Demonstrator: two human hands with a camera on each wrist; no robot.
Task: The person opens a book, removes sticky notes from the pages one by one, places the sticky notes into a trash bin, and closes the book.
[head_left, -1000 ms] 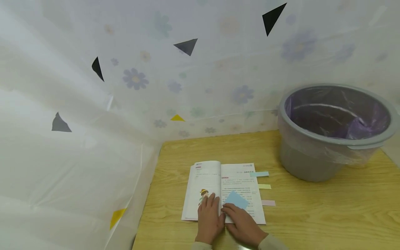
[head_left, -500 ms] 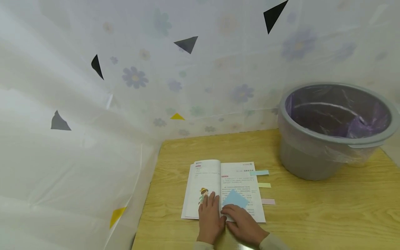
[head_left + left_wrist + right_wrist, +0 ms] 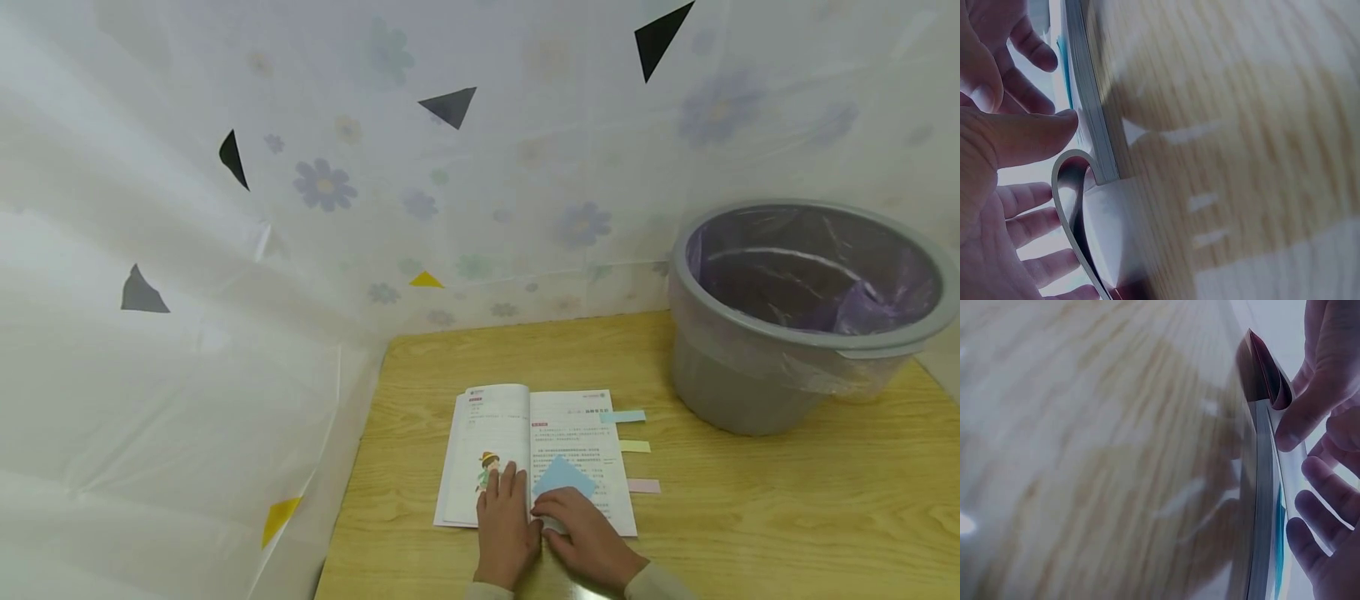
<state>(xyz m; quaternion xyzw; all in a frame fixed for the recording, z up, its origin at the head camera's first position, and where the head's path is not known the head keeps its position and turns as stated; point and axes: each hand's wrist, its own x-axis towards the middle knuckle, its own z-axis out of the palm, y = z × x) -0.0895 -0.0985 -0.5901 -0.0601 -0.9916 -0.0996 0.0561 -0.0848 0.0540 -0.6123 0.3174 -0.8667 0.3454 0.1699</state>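
An open book [image 3: 498, 412] with printed text lies on the wooden table. On its left page, beside a small cartoon figure [image 3: 487, 467], my left hand [image 3: 504, 525] rests with fingers stretched out. My right hand [image 3: 588, 537] lies on the lower right page, fingers loosely bent and their tips near the fold. It covers the lower part of a light blue sticky note [image 3: 564, 477]. Both thumbs come close together at the bottom of the spine. In the left wrist view, the book's cover [image 3: 1060, 187] bends in a loop under my left hand [image 3: 991, 219].
Blue, yellow and pink tabs [image 3: 636, 447] stick out from the book's right edge. A large grey tub [image 3: 738, 383] with a clear purplish liner stands at the back right of the table [image 3: 420, 358]. White flowered sheeting [image 3: 480, 192] hangs behind and on the left.
Almost nothing differs. My right hand's knuckles have risen slightly over the sticky note, and the left hand has shifted a little to the right. The book stays in place.
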